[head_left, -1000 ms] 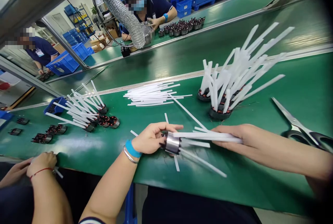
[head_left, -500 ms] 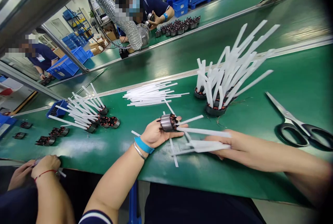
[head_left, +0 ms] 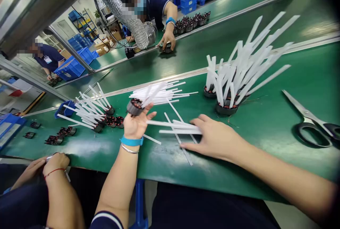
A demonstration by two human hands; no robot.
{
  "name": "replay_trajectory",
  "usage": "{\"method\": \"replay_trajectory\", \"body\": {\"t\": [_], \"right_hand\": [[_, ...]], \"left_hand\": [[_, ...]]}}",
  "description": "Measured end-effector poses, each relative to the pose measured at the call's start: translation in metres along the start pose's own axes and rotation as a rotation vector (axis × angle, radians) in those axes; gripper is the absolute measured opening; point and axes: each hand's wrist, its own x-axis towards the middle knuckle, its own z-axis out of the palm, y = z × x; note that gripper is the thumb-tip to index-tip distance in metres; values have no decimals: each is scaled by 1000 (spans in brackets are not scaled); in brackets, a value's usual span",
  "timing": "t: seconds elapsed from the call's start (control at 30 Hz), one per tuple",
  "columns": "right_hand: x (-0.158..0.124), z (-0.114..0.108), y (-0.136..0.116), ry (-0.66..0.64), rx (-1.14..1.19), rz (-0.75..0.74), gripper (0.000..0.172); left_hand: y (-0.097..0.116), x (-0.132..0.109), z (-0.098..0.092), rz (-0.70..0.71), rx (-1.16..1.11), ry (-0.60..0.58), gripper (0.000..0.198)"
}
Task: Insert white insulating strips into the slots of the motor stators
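My left hand [head_left: 136,125], palm up and wearing a blue wristband, holds a motor stator [head_left: 135,107] at its fingers. White strips, blurred, stand out of the stator towards the upper right. My right hand [head_left: 212,137] grips a few flat white strips [head_left: 172,126] whose ends point left towards my left hand. Beneath those strips, loose white strips [head_left: 183,152] lie crossed on the green table [head_left: 164,172]. Behind my hands is a pile of white strips [head_left: 159,92]. To the right of it stand several stators with white strips [head_left: 239,76] sticking up from them.
Black-handled scissors [head_left: 308,119] lie at the right. More stators with strips [head_left: 87,112] and bare stators [head_left: 60,135] are at the left, by a blue tray [head_left: 65,109]. A co-worker's hands [head_left: 54,165] work close by at the left. Another person's hand [head_left: 168,41] is across the bench.
My left hand has moved left and up with the stator, turning it more upright. My right hand has moved left and up with its strips. The co-worker opposite has set a stator on the bench.
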Motion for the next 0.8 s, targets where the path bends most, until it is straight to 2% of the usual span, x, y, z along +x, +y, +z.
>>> {"method": "replay_trajectory", "body": {"t": [0.07, 0.13, 0.2, 0.3, 0.4, 0.5, 0.53, 0.67, 0.73, 0.8], "right_hand": [[29, 6, -24, -28, -24, -39, 41], [57, 9, -36, -37, 2, -91, 22], [81, 10, -39, -28, 56, -122, 17], [101, 3, -33, 44, 196, -108, 21], [88, -12, -15, 82, 413, -88, 23], [53, -28, 7, 0, 670, -63, 40], [41, -31, 14, -30, 743, -49, 43], [15, -36, 38, -104, 934, -11, 52], [10, -37, 50, -67, 988, 25, 52], [6, -40, 63, 40, 1052, 88, 49]], "left_hand": [[12, -2, -8, 97, -28, 66, 30], [19, -4, -13, 161, -67, 64, 27], [23, -6, -14, 187, -72, 39, 24], [25, -6, -13, 207, -63, 46, 24], [26, -6, -14, 227, -51, 68, 25], [21, -6, -13, 183, 58, 73, 12], [17, -7, -12, 136, 115, 60, 9], [-6, -12, -1, -102, 266, -57, 30], [-18, -15, 5, -204, 283, -135, 32], [-27, -18, 8, -300, 310, -229, 32]]}}
